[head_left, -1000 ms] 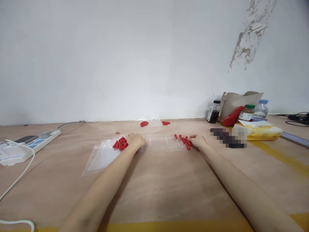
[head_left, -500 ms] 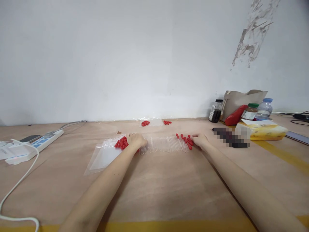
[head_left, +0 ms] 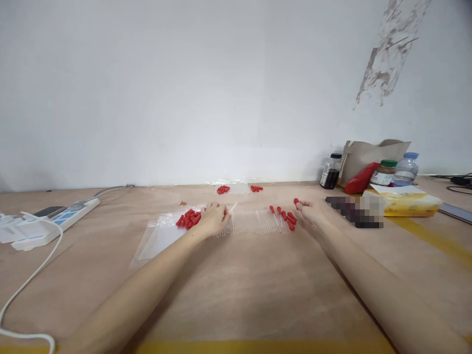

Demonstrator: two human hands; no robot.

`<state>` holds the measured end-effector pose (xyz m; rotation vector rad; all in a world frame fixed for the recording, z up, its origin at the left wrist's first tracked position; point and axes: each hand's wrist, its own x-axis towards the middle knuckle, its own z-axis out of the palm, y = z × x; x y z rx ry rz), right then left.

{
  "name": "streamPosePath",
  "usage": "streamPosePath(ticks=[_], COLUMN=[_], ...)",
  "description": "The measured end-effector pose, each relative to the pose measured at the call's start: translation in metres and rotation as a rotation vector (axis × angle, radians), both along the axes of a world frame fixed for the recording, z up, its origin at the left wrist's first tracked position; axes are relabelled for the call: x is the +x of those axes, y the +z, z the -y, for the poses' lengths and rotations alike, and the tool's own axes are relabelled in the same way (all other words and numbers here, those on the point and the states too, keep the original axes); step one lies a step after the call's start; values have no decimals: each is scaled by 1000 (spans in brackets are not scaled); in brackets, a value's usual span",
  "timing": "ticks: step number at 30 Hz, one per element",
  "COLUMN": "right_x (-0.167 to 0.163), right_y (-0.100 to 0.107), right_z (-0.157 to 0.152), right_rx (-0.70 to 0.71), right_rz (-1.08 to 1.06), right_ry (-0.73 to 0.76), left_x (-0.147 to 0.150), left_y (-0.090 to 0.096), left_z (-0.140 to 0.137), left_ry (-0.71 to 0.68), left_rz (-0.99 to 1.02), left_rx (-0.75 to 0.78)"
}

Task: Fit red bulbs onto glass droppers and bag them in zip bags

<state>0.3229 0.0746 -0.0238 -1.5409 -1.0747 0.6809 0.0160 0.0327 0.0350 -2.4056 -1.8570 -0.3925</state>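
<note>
A row of thin clear dropper tubes (head_left: pixel 254 222) lies side by side on the table, several at its right end bearing red rubber bulbs (head_left: pixel 283 215). At the left end of the row, my left hand (head_left: pixel 214 219) is closed on one tube (head_left: pixel 233 207), its tip sticking up past the fingers. My right hand (head_left: pixel 311 212), right of the row, pinches a red rubber bulb (head_left: pixel 296 202) between thumb and fingers. Beside my left hand, a pile of red bulbs (head_left: pixel 188 219) rests on a clear plastic bag (head_left: pixel 157 241), partly hidden by that hand.
Against the wall lie two small groups of red pieces (head_left: pixel 223 190), one on clear plastic. To the right stand a dark bottle (head_left: pixel 331 172), a tan bag (head_left: pixel 363 157), jars and a yellow tissue pack (head_left: pixel 409 202). A white power strip (head_left: pixel 55 228) with its cable is at left.
My left hand has shifted right and lifted a tube end from the row. The right hand has picked up a red bulb and moved slightly away from the others.
</note>
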Motion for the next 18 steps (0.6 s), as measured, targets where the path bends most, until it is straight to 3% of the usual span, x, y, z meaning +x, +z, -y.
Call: streamPosePath(ticks=[3, 6, 11, 18], right_x=[-8, -31, -85, -112], right_y=[15, 28, 25, 2], right_z=[10, 26, 61, 94], right_rx=[72, 163, 265, 177], right_rz=[-6, 28, -56, -227], right_ry=[32, 180, 473, 663], left_x=[-12, -23, -28, -21], left_y=[-5, -16, -38, -58], left_z=[25, 43, 57, 62], left_ry=[-265, -479, -564, -521], left_rz=[90, 212, 264, 290], left_rx=[78, 135, 272, 335])
